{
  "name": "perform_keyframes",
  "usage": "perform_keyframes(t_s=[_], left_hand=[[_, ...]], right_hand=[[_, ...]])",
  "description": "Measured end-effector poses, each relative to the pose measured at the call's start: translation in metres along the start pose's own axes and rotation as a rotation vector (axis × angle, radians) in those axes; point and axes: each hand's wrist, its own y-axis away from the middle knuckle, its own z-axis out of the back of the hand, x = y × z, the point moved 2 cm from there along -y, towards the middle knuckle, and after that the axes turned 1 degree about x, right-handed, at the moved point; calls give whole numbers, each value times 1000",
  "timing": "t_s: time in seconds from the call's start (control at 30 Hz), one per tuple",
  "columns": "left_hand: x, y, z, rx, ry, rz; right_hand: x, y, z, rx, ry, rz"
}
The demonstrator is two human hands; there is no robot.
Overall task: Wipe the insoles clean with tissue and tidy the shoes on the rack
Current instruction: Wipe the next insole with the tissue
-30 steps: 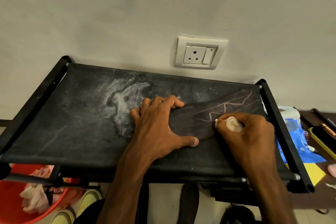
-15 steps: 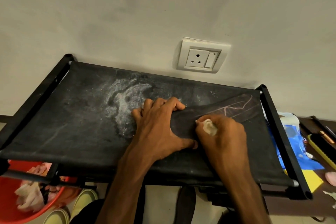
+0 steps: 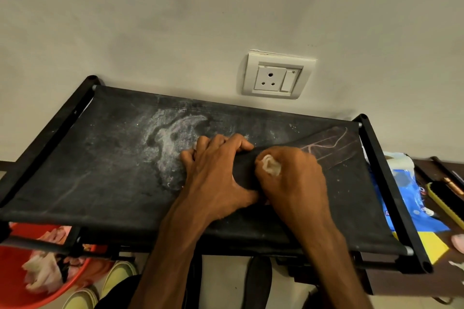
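Dusty black fabric rack top (image 3: 105, 173) against pale wall (image 3: 150, 20), left hand (image 3: 216, 173) flat on insole (image 3: 334, 148), right hand (image 3: 293, 178) grip clamped on tissue (image 3: 270, 165)

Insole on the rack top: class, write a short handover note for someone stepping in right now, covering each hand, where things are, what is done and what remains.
Left hand: flat, pinning the dark insole on the rack top.
Right hand: closed on a wad of tissue, pressed to the insole beside the left hand.
Done: nothing certain; pale streaks show near the insole's far end.
Left: finish wiping, clean the rack's white residue, tidy the shoes below.
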Motion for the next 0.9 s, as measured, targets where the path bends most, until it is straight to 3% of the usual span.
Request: perform_keyframes(t_s=[0.13, 0.3, 0.37, 0.53, 0.77, 0.9], left_hand=[[-1, -1, 0, 3, 5, 1], [-2, 2, -2, -7, -7, -7], [-1, 2, -1, -2, -3, -10], [1, 0, -1, 18, 20, 0], [1, 1, -2, 8, 15, -5], [1, 1, -1, 8, 20, 7]], right_hand=[[1, -1, 2, 77, -13, 35], [-12, -19, 16, -171, 99, -72], [-9, -18, 12, -211, 113, -19], [7, -13, -6, -106, 101, 183], [-26, -21, 21, -114, 65, 51], [-36, -21, 36, 66, 83, 43]])
